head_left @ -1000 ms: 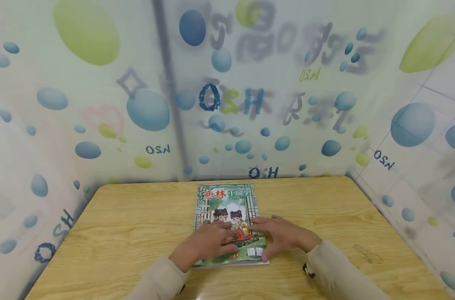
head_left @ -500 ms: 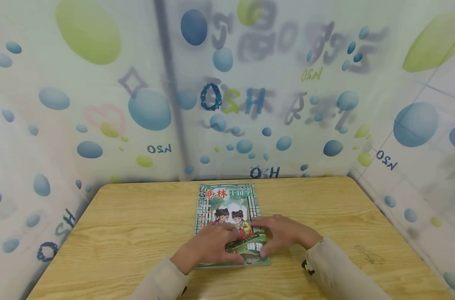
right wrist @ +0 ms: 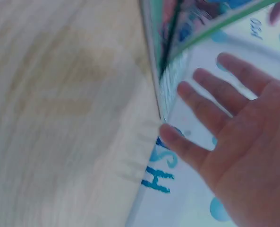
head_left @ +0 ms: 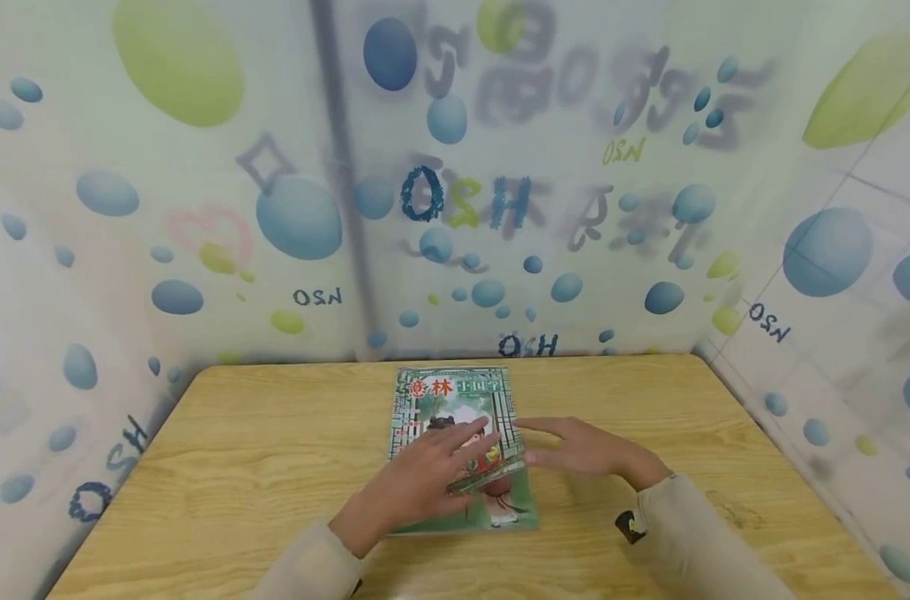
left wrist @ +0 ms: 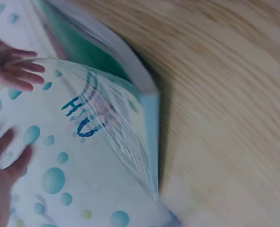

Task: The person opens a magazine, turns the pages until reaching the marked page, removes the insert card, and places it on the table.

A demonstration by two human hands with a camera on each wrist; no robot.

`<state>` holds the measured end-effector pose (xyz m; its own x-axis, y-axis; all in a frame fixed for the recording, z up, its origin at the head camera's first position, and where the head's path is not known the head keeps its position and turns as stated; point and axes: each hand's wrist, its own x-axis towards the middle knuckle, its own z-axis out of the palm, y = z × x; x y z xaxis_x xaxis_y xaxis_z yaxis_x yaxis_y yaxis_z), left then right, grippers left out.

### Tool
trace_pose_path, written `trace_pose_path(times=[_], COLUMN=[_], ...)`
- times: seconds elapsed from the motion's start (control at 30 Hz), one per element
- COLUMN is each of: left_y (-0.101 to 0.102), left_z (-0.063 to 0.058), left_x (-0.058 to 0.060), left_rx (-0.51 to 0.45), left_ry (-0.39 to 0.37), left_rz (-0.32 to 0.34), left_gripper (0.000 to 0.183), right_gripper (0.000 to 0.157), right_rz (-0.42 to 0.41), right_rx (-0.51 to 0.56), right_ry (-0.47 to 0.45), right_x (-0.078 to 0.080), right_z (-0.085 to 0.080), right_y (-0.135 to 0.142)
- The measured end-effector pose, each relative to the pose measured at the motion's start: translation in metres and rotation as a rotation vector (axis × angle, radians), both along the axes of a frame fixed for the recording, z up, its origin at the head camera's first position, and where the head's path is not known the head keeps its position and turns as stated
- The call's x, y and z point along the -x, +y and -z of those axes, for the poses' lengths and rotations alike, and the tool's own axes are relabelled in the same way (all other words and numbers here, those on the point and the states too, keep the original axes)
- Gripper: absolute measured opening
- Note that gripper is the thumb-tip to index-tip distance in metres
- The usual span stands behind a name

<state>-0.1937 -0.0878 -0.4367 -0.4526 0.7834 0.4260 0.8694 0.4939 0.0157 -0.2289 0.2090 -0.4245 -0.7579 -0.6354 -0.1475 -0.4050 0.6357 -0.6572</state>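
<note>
A green illustrated magazine [head_left: 406,417] lies on the wooden table, its front cover [head_left: 500,468] lifted at the lower right so a page underneath shows. The left hand [head_left: 421,475] is over the cover, fingers extended, hiding part of the picture. Beside the raised cover edge is the right hand [head_left: 586,452], its fingers spread and nothing in its grasp. From the left wrist, the spine [left wrist: 150,142] and bowed-up cover appear, with the left hand [left wrist: 3,177] at the side. The right wrist view has the right hand [right wrist: 243,127] palm visible, apart from the tilted cover [right wrist: 224,23].
The wooden table [head_left: 275,458] extends around the magazine. Behind it and along both sides stand pale curtains [head_left: 500,283] printed with blue and green drops and H2O lettering.
The lower right of the cover has risen and bent back, exposing a page. The right hand has moved up and off the magazine's right edge; the left fingers have straightened and shifted slightly upward.
</note>
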Motion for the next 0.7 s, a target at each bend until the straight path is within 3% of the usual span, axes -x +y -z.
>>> trace_pose_path(times=[0.13, 0.23, 0.37, 0.53, 0.7], left_y=[0.002, 0.002, 0.002, 0.001, 0.001], left_z=[-0.001, -0.004, -0.006, -0.008, -0.009], left_x=[-0.003, -0.006, -0.010, -0.013, -0.015], left_rx=[0.043, 0.142, 0.288, 0.389, 0.458], left_ry=[0.241, 0.369, 0.504, 0.551, 0.526], left_rz=[0.020, -0.008, -0.088, -0.168, -0.210], left_gripper=[0.079, 0.073, 0.047, 0.025, 0.011], right_gripper=[0.065, 0.074, 0.088, 0.090, 0.092], right_rz=[0.062, 0.031, 0.032, 0.086, 0.031], right_rx=[-0.039, -0.102, -0.184, -0.271, -0.295], right_ry=[0.003, 0.068, 0.217, 0.362, 0.372], right_x=[-0.001, -0.003, -0.008, -0.013, -0.015], right_z=[0.000, 0.006, 0.015, 0.021, 0.025], right_y=[0.005, 0.002, -0.006, -0.014, -0.020])
